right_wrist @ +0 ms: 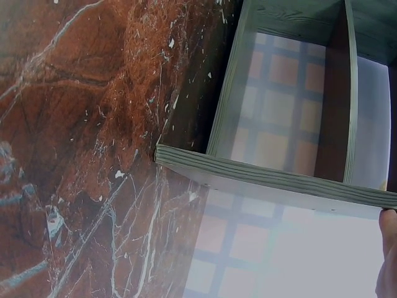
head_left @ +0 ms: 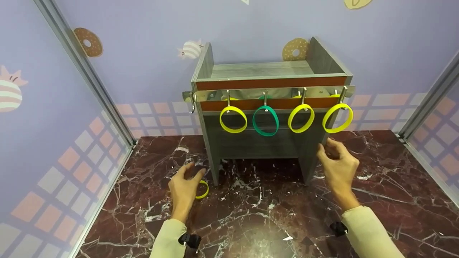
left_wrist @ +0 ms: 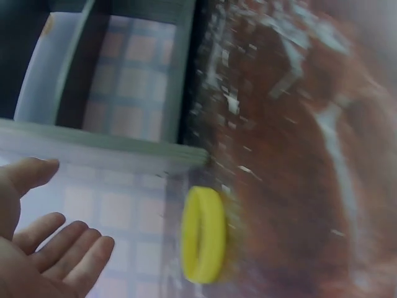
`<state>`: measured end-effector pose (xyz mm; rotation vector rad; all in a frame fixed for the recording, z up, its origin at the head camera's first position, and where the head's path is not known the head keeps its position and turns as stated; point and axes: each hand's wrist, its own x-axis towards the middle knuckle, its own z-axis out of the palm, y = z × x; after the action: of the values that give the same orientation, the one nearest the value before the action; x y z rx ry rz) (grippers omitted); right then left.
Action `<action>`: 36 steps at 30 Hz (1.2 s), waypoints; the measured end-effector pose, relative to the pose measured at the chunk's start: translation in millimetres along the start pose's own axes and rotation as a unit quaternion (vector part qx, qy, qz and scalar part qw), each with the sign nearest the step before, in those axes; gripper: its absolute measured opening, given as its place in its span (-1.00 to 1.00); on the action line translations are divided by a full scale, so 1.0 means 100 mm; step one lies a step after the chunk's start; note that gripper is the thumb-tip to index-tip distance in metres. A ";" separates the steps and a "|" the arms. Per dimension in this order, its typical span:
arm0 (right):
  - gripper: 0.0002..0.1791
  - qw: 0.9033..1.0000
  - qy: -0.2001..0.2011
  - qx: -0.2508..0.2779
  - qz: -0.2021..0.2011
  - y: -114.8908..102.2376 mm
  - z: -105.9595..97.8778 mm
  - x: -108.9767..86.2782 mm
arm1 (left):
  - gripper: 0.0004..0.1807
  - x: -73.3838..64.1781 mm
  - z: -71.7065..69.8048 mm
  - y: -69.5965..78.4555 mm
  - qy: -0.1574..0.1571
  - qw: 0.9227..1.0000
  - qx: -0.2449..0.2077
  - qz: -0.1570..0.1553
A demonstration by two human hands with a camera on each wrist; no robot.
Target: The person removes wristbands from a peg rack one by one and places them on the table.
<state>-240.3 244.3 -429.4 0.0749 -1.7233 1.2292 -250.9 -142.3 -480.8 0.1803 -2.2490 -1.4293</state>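
Observation:
On the dark red marble tabletop lies a yellow ring [head_left: 203, 195], just right of my left hand [head_left: 184, 186]. That hand hovers with thumb and fingers spread and holds nothing; in the left wrist view the yellow ring [left_wrist: 214, 236] is apart from the fingertips. My right hand [head_left: 339, 166] touches the grey wooden shelf [head_left: 311, 150] at its right side panel, fingers loosely bent. In the right wrist view a fingertip [right_wrist: 388, 218] meets that panel's edge. From the hooks on the shelf's metal rail [head_left: 251, 94] hang several yellow rings [head_left: 233, 132] and one green ring [head_left: 265, 134].
The leftmost hook [head_left: 193, 104] carries no ring. Behind the shelf rises a patterned lilac wall [head_left: 143, 64], with metal-framed side panels at left and right. Marble tabletop [head_left: 251, 222] extends in front of the shelf, between my forearms.

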 end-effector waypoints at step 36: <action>-0.82 1.000 0.011 -0.001 0.004 0.05 0.03 -0.03 | -0.76 0.25 0.43 0.45 0.088 0.967 -0.205 0.121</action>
<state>-243.2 243.5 -434.6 0.0535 -1.7077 1.2300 -286.8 -95.7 -448.7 -0.0973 -1.7237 -1.6305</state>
